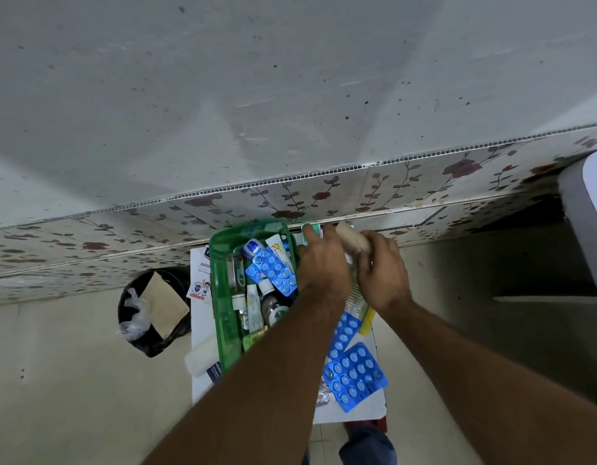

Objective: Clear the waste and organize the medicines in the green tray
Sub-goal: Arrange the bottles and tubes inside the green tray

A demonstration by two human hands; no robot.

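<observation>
The green tray stands on a small white table, packed with tubes, small bottles and a blue blister pack. More blue blister packs lie on the table to the tray's right. My left hand reaches over the tray's far right corner, fingers curled on a green-white item that is mostly hidden. My right hand is closed around a beige roll just right of it. A white roll lies at the tray's near left.
A black bin lined with a bag stands on the floor left of the table, holding brown paper and clear plastic. A flower-patterned wall runs behind. A grey object juts in at the right edge. Printed leaflets lie under the tray.
</observation>
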